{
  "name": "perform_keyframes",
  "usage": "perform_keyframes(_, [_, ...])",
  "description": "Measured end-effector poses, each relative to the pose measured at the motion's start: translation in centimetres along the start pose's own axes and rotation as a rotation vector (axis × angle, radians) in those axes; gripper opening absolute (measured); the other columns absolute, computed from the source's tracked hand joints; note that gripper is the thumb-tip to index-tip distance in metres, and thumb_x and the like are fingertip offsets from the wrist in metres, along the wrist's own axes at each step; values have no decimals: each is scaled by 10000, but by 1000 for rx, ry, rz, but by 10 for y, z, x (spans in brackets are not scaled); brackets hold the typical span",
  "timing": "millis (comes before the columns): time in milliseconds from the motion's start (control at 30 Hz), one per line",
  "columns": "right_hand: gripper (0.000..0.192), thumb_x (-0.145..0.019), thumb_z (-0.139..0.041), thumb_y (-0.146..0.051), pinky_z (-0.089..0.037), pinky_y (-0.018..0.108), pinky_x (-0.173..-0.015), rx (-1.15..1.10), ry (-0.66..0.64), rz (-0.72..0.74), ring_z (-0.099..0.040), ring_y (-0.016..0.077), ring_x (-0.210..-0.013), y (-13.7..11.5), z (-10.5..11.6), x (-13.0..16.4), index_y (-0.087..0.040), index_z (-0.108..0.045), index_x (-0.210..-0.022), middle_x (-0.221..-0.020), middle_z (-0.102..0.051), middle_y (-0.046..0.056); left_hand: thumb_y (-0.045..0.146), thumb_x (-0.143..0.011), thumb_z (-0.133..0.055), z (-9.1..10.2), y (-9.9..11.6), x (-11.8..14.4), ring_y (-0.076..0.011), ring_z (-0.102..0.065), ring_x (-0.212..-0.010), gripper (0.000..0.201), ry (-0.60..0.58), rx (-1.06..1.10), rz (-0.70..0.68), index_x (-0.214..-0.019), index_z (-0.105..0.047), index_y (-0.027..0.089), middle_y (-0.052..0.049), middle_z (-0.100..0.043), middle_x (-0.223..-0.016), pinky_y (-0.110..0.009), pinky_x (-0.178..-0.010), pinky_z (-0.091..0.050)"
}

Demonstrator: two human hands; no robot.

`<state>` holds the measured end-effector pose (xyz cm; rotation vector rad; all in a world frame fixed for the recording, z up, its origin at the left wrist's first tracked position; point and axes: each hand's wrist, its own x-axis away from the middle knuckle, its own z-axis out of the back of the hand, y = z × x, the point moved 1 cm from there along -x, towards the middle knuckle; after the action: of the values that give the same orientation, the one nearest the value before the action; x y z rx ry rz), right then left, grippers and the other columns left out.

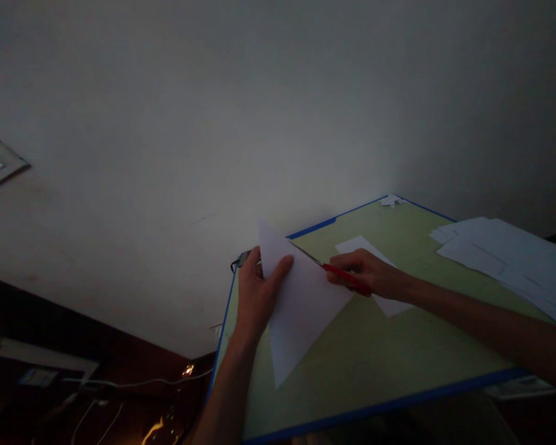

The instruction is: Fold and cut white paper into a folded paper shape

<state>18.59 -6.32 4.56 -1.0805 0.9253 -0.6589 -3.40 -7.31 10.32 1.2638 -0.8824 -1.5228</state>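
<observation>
Between its thumb and fingers, my left hand (262, 287) grips a white sheet of paper (301, 315), which is held tilted above the table with one corner pointing up and another pointing down. My right hand (368, 272) is closed around the red handles of a pair of scissors (345, 277). The blades reach up and left along the paper's upper right edge, close to my left thumb. Whether they are parted is too dim to tell. Beneath my right hand lies another white piece of paper (391, 307), partly covered by the hand.
The pale green table (426, 340) has a blue edge and stands against a grey wall (213, 123). Several white sheets (514, 253) are spread at its right. Small paper scraps (391, 200) sit in the far corner. A white cable (143, 384) runs at lower left.
</observation>
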Motion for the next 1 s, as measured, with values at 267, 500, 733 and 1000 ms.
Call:
perform_keyframes(267, [438,-867,-692,-571,-287,263,-532,-53,-16,-17,-421,99,-591,1,-2,0,-160,-668,-717,-667,-472,-24,427,-768,-816,0,-1,-1,-223,-740,-690,428,7,-3,11,-1062,-639,171,-75,-759,-884,-308,-576,-624])
perform_keyframes(500, [454,-851,-694,-595,-292,257,-529,-60,-18,-38,-423,106,-602,3,-4,0,-163,-665,-716,-659,-475,-22,417,-772,-814,1,-1,-1,-202,-733,-675,411,7,-20,-11,-1051,-643,169,-61,-752,-865,-276,-561,-612])
perform_keyframes(733, [461,-836,-708,-591,-279,257,-518,-76,-9,-60,-417,102,-591,3,-4,0,-164,-633,-679,-646,-464,-27,421,-776,-801,-1,1,0,-201,-722,-644,394,6,-10,0,-1031,-631,174,-50,-743,-827,-271,-527,-596])
perform_keyframes(1000, [450,-843,-698,-585,-274,257,-510,-62,-10,-62,-403,98,-579,2,-4,0,-160,-650,-701,-641,-463,-28,414,-771,-808,0,0,0,-206,-726,-653,394,-1,-6,-4,-1031,-638,172,-50,-747,-834,-277,-536,-601])
